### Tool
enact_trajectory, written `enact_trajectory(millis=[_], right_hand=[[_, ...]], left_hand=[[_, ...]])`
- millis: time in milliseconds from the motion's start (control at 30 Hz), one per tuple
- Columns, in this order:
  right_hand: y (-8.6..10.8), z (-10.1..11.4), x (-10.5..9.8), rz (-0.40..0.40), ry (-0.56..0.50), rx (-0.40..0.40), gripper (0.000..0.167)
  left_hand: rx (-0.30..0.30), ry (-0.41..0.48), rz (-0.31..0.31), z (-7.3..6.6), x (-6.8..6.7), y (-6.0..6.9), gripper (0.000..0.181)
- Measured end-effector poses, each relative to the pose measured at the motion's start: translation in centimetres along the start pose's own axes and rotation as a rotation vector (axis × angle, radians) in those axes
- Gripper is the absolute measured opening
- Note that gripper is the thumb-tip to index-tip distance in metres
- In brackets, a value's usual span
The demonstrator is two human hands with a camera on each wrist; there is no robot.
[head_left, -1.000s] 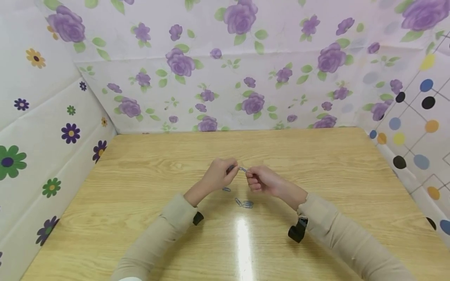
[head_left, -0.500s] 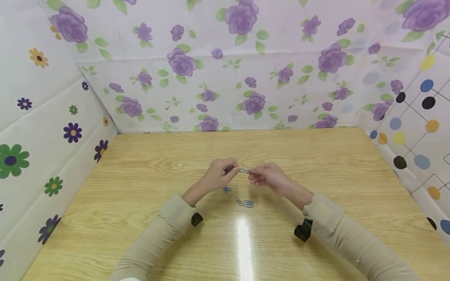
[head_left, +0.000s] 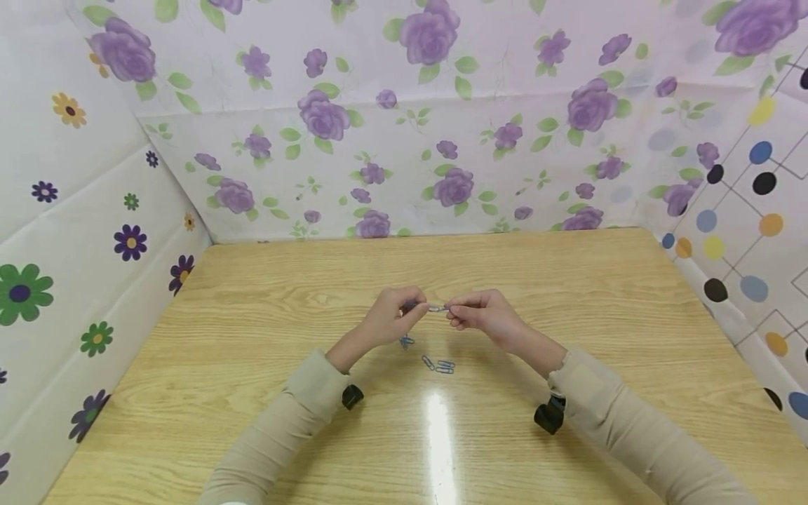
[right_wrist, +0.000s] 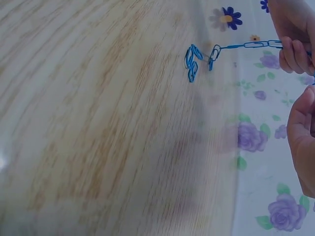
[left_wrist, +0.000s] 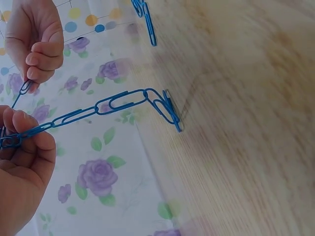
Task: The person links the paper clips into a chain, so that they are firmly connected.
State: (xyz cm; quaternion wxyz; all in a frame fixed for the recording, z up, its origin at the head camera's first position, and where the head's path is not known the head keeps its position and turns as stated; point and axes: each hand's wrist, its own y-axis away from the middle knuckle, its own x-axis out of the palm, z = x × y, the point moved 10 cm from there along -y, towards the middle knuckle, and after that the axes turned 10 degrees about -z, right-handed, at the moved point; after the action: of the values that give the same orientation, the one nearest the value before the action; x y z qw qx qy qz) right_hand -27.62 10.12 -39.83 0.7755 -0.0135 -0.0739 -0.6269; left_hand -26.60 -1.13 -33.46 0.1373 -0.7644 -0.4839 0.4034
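Note:
A chain of linked blue paper clips (left_wrist: 120,101) runs from my left hand (head_left: 391,315), whose thumb and fingers pinch it. Its tail slopes down, and the end clips touch the wooden table in the left wrist view. Across from it, my right hand (head_left: 489,319) pinches a blue paper clip (left_wrist: 23,88) between thumb and index finger. Between the two hands a short stretch of clips (head_left: 438,308) is held above the table. Whether the right hand's clip is linked to the rest is hidden by the fingers. Several loose paper clips (head_left: 445,367) lie on the table nearer the body.
The wooden table (head_left: 284,421) has a bright reflection at its front middle. A flowered cloth wall (head_left: 404,161) stands behind it, with patterned side walls left and right. Small black wrist cameras (head_left: 549,415) hang below both sleeves.
My right hand has shifted slightly right and its fingers have changed from a tight curl to a fingertip pinch. The left hand has stayed nearly in place; the loose clips have not moved.

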Motion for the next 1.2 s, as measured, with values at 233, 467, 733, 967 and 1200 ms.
enact_trajectory(millis=[233, 467, 733, 967, 1200], right_hand=[[0.4, 1.1, 0.2, 0.04, 0.055, -0.095, 0.025], [0.9, 2.1, 0.5, 0.054, 0.094, -0.171, 0.021], [1.0, 2.5, 1.0, 0.032, 0.155, -0.255, 0.016], [1.0, 2.7, 1.1, 0.018, 0.145, -0.304, 0.014], [1.2, 3.3, 1.4, 0.004, 0.178, -0.345, 0.012]], left_hand=[[0.007, -0.008, -0.002, -0.2, -0.1, 0.1, 0.013], [-0.052, 0.113, 0.026, -1.4, -0.1, 0.1, 0.013], [-0.287, 0.368, 0.005, -0.9, -0.6, 0.1, 0.01], [-0.403, 0.407, 0.066, 2.1, 0.5, 1.0, 0.013], [-0.36, 0.204, 0.178, 2.8, 1.5, 1.2, 0.021]])
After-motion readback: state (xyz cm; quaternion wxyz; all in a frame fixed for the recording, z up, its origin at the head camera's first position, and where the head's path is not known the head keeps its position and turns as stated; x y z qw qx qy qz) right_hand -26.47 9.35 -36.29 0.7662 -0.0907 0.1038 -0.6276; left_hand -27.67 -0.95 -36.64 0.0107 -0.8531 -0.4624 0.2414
